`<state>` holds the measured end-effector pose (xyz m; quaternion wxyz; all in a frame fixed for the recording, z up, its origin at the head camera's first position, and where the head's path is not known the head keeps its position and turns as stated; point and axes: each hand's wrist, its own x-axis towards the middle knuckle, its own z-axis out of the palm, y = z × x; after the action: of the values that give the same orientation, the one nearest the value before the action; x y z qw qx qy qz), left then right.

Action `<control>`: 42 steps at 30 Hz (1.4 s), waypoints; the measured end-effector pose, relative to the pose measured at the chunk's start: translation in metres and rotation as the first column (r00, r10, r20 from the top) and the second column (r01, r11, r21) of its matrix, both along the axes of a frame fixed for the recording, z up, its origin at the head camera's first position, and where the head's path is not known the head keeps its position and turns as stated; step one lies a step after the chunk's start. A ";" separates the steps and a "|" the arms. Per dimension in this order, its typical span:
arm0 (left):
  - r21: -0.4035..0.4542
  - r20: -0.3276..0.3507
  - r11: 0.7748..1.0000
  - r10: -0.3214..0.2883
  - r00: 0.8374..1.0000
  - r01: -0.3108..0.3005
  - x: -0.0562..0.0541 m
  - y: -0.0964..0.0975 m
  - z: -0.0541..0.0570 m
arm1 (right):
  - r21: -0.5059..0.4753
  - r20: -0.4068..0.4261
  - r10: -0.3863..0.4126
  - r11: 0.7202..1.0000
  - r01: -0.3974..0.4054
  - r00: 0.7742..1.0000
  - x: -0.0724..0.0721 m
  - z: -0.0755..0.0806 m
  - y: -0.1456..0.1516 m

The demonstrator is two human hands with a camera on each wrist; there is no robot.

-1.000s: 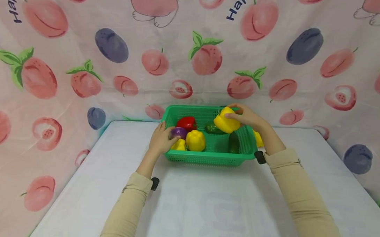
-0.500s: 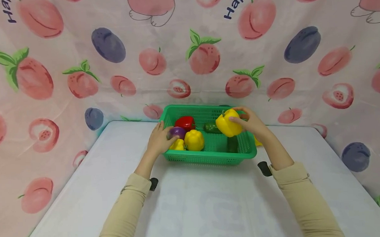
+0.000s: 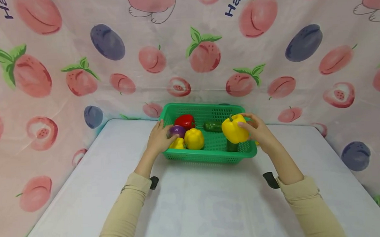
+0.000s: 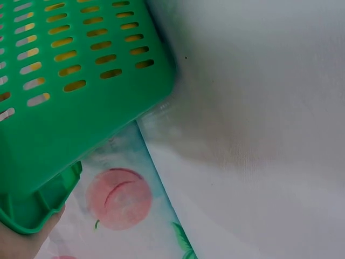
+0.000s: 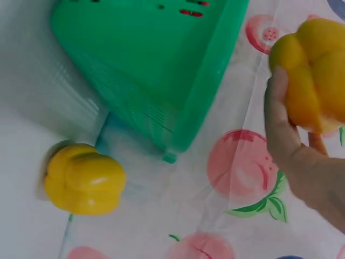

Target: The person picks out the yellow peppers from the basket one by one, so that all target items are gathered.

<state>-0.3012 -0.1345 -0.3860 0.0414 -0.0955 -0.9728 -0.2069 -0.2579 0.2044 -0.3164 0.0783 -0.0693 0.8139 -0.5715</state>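
Note:
My right hand holds a yellow bell pepper above the right end of a green plastic basket. In the right wrist view, the thumb and fingers wrap the pepper. At the basket's left end, my left hand grips the rim, its thumb reaching over the inside. Inside, on the left, are a red bell pepper, a round purple vegetable, a yellow bell pepper and a smaller yellow one. A green cucumber-like vegetable and a dark green one lie further right, the latter partly hidden.
Another yellow bell pepper sits on the white table outside the basket's right end, mostly hidden in the head view. A fruit-print cloth hangs behind the table and along its sides.
My right hand has carried the yellow bell pepper to the right and slightly nearer to me, toward the basket's right end. The left hand keeps its place on the rim.

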 end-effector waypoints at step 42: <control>0.028 0.007 1.000 0.001 1.000 -0.001 0.004 0.001 0.002 | -0.241 0.013 0.070 0.968 -0.065 0.997 0.044 -0.053 0.110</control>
<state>-0.2976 -0.1335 -0.3838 0.0393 -0.0935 -0.9700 -0.2211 -0.2143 0.3144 -0.3698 0.0975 -0.0998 0.7352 -0.6634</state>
